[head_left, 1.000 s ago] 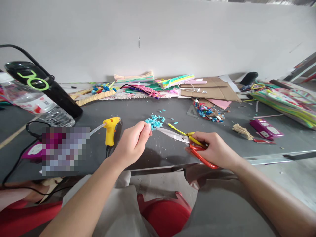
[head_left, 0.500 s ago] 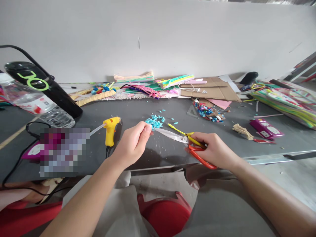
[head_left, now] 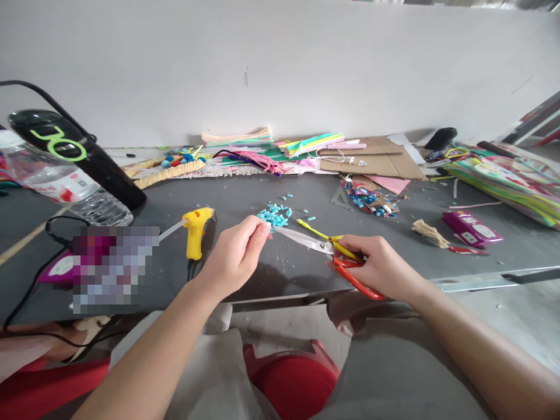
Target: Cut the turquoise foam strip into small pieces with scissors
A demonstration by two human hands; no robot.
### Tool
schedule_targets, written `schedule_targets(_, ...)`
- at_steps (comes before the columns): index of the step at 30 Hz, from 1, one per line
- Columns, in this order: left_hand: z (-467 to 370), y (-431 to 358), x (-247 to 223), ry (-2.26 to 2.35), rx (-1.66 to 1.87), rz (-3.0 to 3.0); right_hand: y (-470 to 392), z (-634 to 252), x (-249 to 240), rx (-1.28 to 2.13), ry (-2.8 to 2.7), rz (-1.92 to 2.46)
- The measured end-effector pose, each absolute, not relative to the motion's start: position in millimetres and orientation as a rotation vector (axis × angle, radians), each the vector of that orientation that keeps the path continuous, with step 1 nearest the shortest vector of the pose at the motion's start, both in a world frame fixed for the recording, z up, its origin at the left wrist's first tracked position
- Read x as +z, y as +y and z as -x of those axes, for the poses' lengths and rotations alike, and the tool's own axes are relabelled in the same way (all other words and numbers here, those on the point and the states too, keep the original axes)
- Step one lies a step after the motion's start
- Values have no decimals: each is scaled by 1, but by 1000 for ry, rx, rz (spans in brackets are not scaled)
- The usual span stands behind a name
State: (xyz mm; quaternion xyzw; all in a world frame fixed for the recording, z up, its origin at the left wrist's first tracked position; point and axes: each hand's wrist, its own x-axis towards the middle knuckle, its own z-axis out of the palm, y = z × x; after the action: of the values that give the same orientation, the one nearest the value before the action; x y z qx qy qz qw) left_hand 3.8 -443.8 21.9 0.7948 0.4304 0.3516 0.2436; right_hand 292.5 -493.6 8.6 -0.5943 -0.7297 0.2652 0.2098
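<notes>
My right hand point(head_left: 370, 262) is wrapped round the handles of a pair of scissors point(head_left: 306, 240), one handle yellow and one red. The blades point left, their tips at the fingertips of my left hand point(head_left: 240, 249). That hand is closed in a pinch, and whatever it holds is hidden or too small to make out. Just behind it lies a small heap of light blue pieces point(head_left: 275, 216), with a few loose ones around. A thin yellow stem point(head_left: 312, 228) extends beside the scissors.
A yellow glue gun point(head_left: 195, 233) stands left of my hands. Further left are a black bottle point(head_left: 100, 169) and a clear plastic bottle point(head_left: 65, 181). Pipe cleaners point(head_left: 312, 144) and cardboard point(head_left: 376, 158) line the wall. A purple box point(head_left: 472, 228) lies at the right.
</notes>
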Motion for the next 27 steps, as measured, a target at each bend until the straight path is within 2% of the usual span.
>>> schedule_targets(27, -3, -443, 20, 1165, 952, -2145, -493, -292, 7, 737, -2018, 1685)
